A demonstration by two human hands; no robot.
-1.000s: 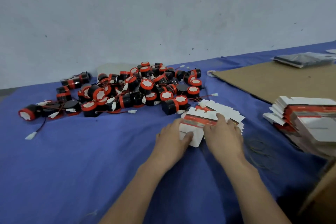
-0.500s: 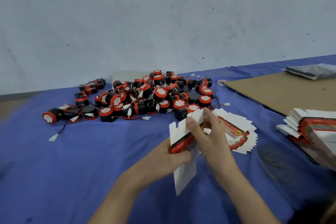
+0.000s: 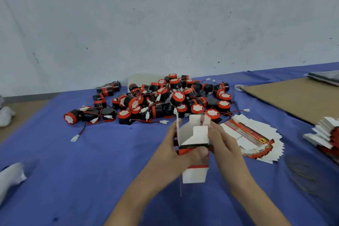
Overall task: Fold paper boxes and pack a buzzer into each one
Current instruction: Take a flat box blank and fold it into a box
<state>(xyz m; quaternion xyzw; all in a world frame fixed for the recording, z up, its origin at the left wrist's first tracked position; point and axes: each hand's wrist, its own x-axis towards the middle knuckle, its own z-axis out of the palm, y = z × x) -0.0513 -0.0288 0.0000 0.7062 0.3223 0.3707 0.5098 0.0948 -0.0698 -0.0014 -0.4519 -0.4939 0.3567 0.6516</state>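
Both my hands hold one white and red paper box [image 3: 194,136] above the blue cloth, opened into a tube with its flaps standing up. My left hand [image 3: 176,154] grips its left side, thumb across the red band. My right hand [image 3: 222,145] pinches its right side and a top flap. A fanned stack of flat box blanks [image 3: 256,137] lies just to the right. Behind the box sits a heap of black and red buzzers [image 3: 165,99] with red wires and white plugs.
A brown cardboard sheet [image 3: 293,97] covers the right rear of the blue tablecloth [image 3: 73,170]. A second pile of flat blanks [image 3: 326,134] is at the right edge. Loose rubber bands [image 3: 304,174] lie near it. A white object [image 3: 11,178] rests at the left edge.
My hands lifted one flat blank off the fanned stack, raised it and spread it open into a box shape. The camera view tilted upward.
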